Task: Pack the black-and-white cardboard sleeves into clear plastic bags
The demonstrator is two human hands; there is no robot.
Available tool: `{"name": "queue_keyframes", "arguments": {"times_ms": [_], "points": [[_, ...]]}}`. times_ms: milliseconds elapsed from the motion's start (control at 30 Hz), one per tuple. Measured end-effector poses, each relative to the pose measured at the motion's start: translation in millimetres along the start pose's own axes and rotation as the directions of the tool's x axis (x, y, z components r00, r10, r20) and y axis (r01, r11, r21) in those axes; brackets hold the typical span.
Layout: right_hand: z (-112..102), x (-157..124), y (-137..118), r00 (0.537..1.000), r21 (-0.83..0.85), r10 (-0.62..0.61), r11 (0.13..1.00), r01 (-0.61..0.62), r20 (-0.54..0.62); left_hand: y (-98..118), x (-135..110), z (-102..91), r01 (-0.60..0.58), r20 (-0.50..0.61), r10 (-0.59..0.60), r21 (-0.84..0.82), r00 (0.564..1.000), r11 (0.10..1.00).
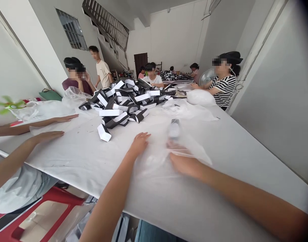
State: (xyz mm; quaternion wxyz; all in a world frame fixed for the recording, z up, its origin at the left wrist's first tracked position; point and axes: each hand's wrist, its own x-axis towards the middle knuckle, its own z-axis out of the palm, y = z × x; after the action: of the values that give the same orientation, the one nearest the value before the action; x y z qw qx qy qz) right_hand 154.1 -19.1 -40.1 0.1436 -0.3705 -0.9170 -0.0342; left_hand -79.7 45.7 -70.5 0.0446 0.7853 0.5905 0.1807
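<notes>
My left hand (140, 144) lies on the white-covered table (75, 161), fingers stretched out, near the left edge of a clear plastic bag (200, 151). Blurred by motion, my right hand (182, 162) is closed on the bag's near side, and thin film drapes over its fingers. Just beyond those fingers, seen through the film, is a grey and dark item (174, 129), too smeared to name. A large heap of folded black-and-white card pieces (121, 104) rises ahead of my left hand, with one piece (104, 132) at its near edge.
At the left, a co-worker's two forearms and hands (49, 135) rest on the table. Other people sit around the far side, one in a striped top (223, 88) at the right. More plastic bags (200, 97) lie beyond the heap. A red stool (55, 205) stands below the table.
</notes>
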Motion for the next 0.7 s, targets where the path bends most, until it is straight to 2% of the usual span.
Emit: {"name": "queue_keyframes", "arguments": {"times_ms": [33, 100, 133, 200, 267, 367, 400, 433, 500, 567, 633, 667, 700], "points": [[0, -6, -17, 1.0, 0.014, -0.029, 0.999, 0.029, 0.001, -5, 1, -5.7, 0.026, -0.055, -0.026, 0.005, 0.998, 1.0], [3, -20, -49, 0.973, 0.144, -0.228, 0.963, 0.23, -0.025, -16, 0, -18.4, 0.113, -0.166, -0.111, 0.006, 0.98, 0.994], [4, -25, -62, 0.939, 0.211, -0.344, 0.916, 0.342, -0.026, -22, 0, -25.1, 0.168, -0.216, -0.162, 0.007, 0.963, 0.986], [8, -33, -79, 0.856, 0.331, -0.517, 0.805, 0.492, -0.014, -33, -4, -37.8, 0.317, -0.337, -0.296, 0.01, 0.894, 0.948], [11, -36, -86, 0.811, 0.402, -0.585, 0.745, 0.532, 0.01, -45, -10, -48.6, 0.488, -0.449, -0.444, -0.019, 0.775, 0.872], [12, -36, -84, 0.811, 0.401, -0.585, 0.747, 0.531, 0.016, -67, -22, -59.1, 0.686, -0.516, -0.65, -0.153, 0.558, 0.711], [13, -36, -83, 0.812, 0.371, -0.584, 0.756, 0.539, 0.01, -74, -26, -60.8, 0.715, -0.502, -0.701, -0.209, 0.507, 0.667], [13, -36, -83, 0.809, 0.329, -0.588, 0.764, 0.556, -0.003, -81, -29, -61.7, 0.726, -0.468, -0.744, -0.267, 0.476, 0.633], [14, -37, -82, 0.771, 0.214, -0.635, 0.747, 0.629, -0.047, -93, -36, -61.2, 0.712, -0.413, -0.784, -0.354, 0.463, 0.606], [12, -38, -81, 0.685, 0.071, -0.717, 0.683, 0.727, -0.13, -98, -38, -59.2, 0.668, -0.406, -0.783, -0.415, 0.471, 0.617], [5, -37, -76, 0.61, -0.062, -0.75, 0.642, 0.764, -0.255, -99, -37, -58.1, 0.546, -0.443, -0.778, -0.554, 0.446, 0.629], [0, -36, -73, 0.602, -0.104, -0.729, 0.66, 0.744, -0.324, -97, -35, -58.5, 0.463, -0.459, -0.78, -0.63, 0.426, 0.624], [-7, -35, -69, 0.62, -0.119, -0.684, 0.703, 0.701, -0.384, -96, -32, -59.6, 0.386, -0.471, -0.781, -0.686, 0.411, 0.617]]}}
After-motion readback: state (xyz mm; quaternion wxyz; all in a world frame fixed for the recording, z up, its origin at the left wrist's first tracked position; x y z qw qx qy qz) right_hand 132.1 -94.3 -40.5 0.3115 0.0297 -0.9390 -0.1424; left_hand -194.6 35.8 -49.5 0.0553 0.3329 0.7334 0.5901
